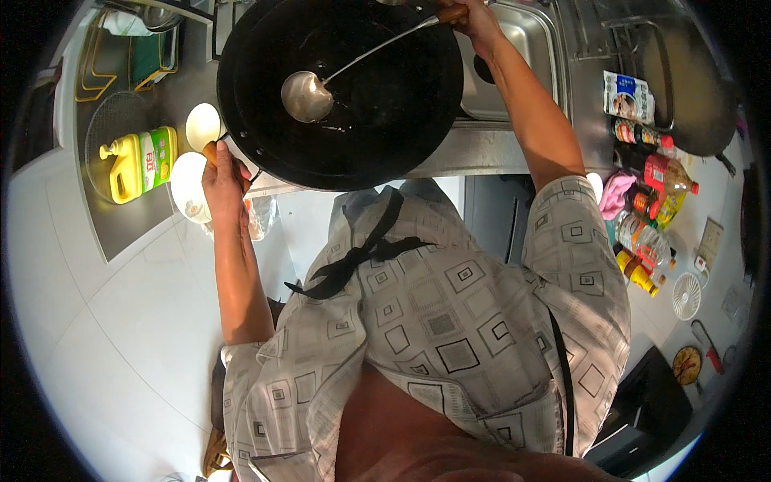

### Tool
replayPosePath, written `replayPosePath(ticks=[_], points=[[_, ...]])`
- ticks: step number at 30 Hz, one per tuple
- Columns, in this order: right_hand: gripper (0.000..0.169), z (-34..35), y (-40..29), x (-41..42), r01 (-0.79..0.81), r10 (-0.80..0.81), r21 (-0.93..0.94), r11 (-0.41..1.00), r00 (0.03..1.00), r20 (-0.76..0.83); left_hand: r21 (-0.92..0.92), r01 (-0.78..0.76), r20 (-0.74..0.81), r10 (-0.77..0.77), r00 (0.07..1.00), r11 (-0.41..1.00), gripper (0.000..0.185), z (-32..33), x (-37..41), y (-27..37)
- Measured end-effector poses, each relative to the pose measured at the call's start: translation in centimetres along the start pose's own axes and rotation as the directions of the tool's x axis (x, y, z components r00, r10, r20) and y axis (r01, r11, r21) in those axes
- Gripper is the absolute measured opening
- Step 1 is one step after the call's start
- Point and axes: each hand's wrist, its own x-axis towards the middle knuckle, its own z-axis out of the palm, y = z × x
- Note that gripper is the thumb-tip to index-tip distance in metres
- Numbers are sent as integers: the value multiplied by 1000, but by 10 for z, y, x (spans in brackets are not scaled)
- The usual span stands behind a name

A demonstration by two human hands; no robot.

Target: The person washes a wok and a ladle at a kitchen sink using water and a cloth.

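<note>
A large black wok (361, 144) lies in front of me, partly over the edge of a stainless steel sink. My left hand (226, 181) is closed around the wok's side handle, which has a wooden grip (209, 153). In my right hand (479, 24) is the wooden handle of a metal ladle (307, 97). The ladle's bowl rests in or just above the wok's inside, left of its middle; whether it touches cannot be told. Small shiny wet spots show on the black surface near the bowl.
Right of the wok is the sink basin (518, 60). Two white bowls (203, 126) and a yellow pump bottle (126, 169) stand at the left. Sauce bottles (665, 175), a pink cloth (617, 194) and a second pan (692, 90) are at the right.
</note>
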Motion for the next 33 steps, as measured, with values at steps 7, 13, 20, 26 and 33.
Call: replayPosePath(ticks=[7, 13, 20, 26, 33], points=[[29, -31, 24, -24, 83, -75, 36, 996, 979, -188, 31, -93, 109, 90, 990, 995, 43, 8, 56, -28], [36, -16, -67, -113, 166, -191, -109, 980, 938, -291, -75, 3, 275, 18, 961, 997, 40, 50, 102, -62], [38, -33, -119, -155, 96, -284, -479, 872, 898, -336, -40, 180, 439, -144, 887, 983, 44, 93, 121, -83], [39, -32, -164, -148, -67, -211, -628, 775, 910, -356, -33, 399, 574, -310, 758, 916, 39, 98, 107, -84], [38, -19, -178, -132, -125, -136, -694, 709, 941, -309, 78, 589, 637, -495, 592, 804, 38, 100, 98, -99]])
